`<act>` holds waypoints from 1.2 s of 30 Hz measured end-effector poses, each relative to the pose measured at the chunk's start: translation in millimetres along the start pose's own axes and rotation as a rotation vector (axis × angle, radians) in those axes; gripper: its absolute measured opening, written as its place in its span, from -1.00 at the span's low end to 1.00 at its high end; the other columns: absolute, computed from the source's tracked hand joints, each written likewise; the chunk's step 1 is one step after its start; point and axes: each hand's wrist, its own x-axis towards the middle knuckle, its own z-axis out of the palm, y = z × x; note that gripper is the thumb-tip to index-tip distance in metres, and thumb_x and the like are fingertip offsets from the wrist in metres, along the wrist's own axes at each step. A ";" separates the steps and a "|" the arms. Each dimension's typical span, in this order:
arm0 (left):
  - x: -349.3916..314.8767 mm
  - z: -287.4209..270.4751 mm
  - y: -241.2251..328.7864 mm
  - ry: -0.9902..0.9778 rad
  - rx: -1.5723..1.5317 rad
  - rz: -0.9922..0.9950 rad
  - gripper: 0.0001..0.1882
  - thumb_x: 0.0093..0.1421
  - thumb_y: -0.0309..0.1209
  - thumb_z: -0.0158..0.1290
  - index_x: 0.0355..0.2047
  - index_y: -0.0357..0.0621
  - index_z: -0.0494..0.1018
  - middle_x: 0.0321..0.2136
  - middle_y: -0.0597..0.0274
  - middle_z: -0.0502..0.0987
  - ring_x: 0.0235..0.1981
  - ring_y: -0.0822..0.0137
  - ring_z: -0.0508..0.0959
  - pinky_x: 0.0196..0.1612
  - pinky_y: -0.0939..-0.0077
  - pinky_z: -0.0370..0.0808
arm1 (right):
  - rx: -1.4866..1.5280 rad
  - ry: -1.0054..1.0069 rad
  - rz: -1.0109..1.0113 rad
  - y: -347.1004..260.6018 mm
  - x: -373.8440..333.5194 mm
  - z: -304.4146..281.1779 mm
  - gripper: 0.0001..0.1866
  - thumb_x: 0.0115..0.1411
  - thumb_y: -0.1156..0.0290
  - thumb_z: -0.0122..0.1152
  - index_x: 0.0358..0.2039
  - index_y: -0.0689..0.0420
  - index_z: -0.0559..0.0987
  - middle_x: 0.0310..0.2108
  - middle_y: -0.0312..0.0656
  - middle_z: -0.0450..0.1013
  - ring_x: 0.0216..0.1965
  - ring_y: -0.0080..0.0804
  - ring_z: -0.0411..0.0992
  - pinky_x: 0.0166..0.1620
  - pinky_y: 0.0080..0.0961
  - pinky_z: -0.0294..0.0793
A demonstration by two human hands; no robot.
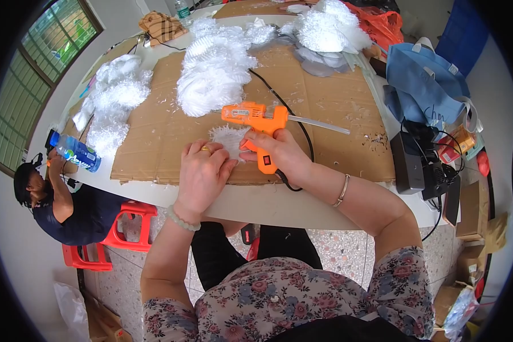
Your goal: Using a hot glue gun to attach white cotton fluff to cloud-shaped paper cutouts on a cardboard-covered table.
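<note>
My right hand [282, 151] is wrapped round the handle of an orange hot glue gun [266, 121]. Its nozzle points left, a clear glue stick [320, 123] juts out of its back, and a black cord runs from the grip. Close by on the left, my left hand [204, 171] is closed with its fingertips at the edge of a small white fringed piece [229, 138]. That piece lies on brown cardboard [154, 154], just below the gun; my fingers partly hide it.
White fringed piles [216, 71] lie beyond the gun, with another white heap [328, 28] and clear discs [319, 61] farther back. A blue-labelled bottle [77, 153] stands near the left edge beside a seated person [68, 211]. A blue bag [424, 82] and black box [407, 162] are right.
</note>
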 end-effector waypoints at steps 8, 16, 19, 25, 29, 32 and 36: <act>2.4 0.9 -1.2 -0.002 0.009 0.002 -0.92 -0.11 -0.44 0.14 -0.57 -0.14 0.48 -0.45 0.23 0.51 -0.25 0.13 0.44 -0.12 0.26 0.29 | 0.000 0.001 -0.014 0.2 -0.3 -0.2 -0.73 0.20 0.31 0.03 -0.22 0.27 0.40 -0.29 -0.18 0.39 -0.25 -0.45 0.43 -0.15 -0.51 0.52; 5.0 1.4 -3.0 -0.003 0.029 0.009 -0.94 -0.11 -0.46 0.13 -0.60 -0.14 0.47 -0.48 0.24 0.50 -0.26 0.13 0.44 -0.12 0.26 0.29 | -0.007 -0.010 -0.008 -1.1 -0.5 2.0 -0.72 0.19 0.31 0.03 -0.21 0.27 0.40 -0.28 -0.18 0.39 -0.25 -0.46 0.43 -0.14 -0.50 0.52; 8.2 1.6 -2.7 -0.036 0.030 0.009 -0.91 -0.13 -0.46 0.14 -0.58 -0.14 0.45 -0.50 0.22 0.49 -0.26 0.11 0.44 -0.11 0.25 0.29 | 0.001 -0.001 -0.016 -0.9 -1.1 1.4 -0.72 0.19 0.31 0.03 -0.21 0.28 0.40 -0.28 -0.17 0.39 -0.25 -0.46 0.43 -0.14 -0.50 0.52; 12.9 -1.0 -1.8 -0.035 -0.004 -0.075 -0.82 -0.19 -0.49 0.18 -0.51 -0.14 0.43 -0.43 0.21 0.46 -0.19 0.07 0.40 -0.09 0.22 0.27 | 0.007 -0.022 -0.024 0.6 0.1 -0.2 -0.72 0.20 0.32 0.02 -0.20 0.28 0.39 -0.29 -0.17 0.39 -0.25 -0.46 0.42 -0.14 -0.49 0.52; 14.5 -0.7 -1.2 -0.020 -0.034 -0.113 -0.83 -0.21 -0.50 0.18 -0.54 -0.14 0.44 -0.41 0.22 0.44 -0.15 0.08 0.38 -0.08 0.21 0.27 | 0.009 -0.023 -0.035 0.8 0.6 -0.1 -0.73 0.20 0.33 0.01 -0.20 0.28 0.39 -0.29 -0.17 0.39 -0.25 -0.46 0.42 -0.14 -0.48 0.53; 12.2 1.6 -4.9 -0.024 -0.032 -0.041 -0.86 -0.22 -0.51 0.18 -0.59 -0.13 0.46 -0.43 0.24 0.44 -0.17 0.10 0.38 -0.08 0.23 0.26 | 0.006 -0.023 -0.036 0.0 0.0 0.4 -0.73 0.20 0.34 0.01 -0.20 0.28 0.39 -0.30 -0.17 0.39 -0.25 -0.46 0.42 -0.14 -0.47 0.53; 14.4 2.7 -3.1 -0.005 -0.006 0.016 -0.93 -0.19 -0.52 0.14 -0.63 -0.13 0.47 -0.43 0.25 0.44 -0.18 0.13 0.39 -0.07 0.23 0.25 | 0.012 -0.024 -0.035 -0.1 0.4 -0.1 -0.74 0.20 0.35 0.00 -0.20 0.27 0.39 -0.30 -0.17 0.38 -0.25 -0.45 0.42 -0.14 -0.46 0.53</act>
